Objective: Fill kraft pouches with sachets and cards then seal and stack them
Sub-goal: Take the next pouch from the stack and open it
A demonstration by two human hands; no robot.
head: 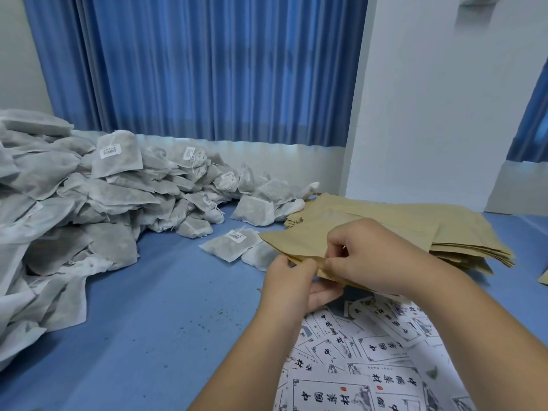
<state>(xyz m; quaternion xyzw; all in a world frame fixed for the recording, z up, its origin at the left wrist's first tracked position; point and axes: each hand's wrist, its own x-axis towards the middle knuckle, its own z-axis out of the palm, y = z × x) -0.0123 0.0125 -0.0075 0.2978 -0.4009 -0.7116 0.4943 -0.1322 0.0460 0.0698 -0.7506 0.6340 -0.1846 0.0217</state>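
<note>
Together, left hand (289,287) and right hand (367,256) pinch the near edge of one kraft pouch (299,243) above printed cards (370,366) on the blue worktop (148,321)

- Straight ahead, a tall blue pleated fabric curtain (207,69), drawn shut, backlit in paler bands.
- Just below its hem, a low white ledge (281,161) along the back edge.
- Far left, a strip of plain pale wall (17,54).
- Right of centre, a broad white painted pillar (430,99), evenly lit, down to the worktop.
- At the right edge, a second blue curtain (530,120), only partly in view.
- Underneath it all, a smooth blue worktop (133,321), flecked with small dark crumbs (184,327).
</note>
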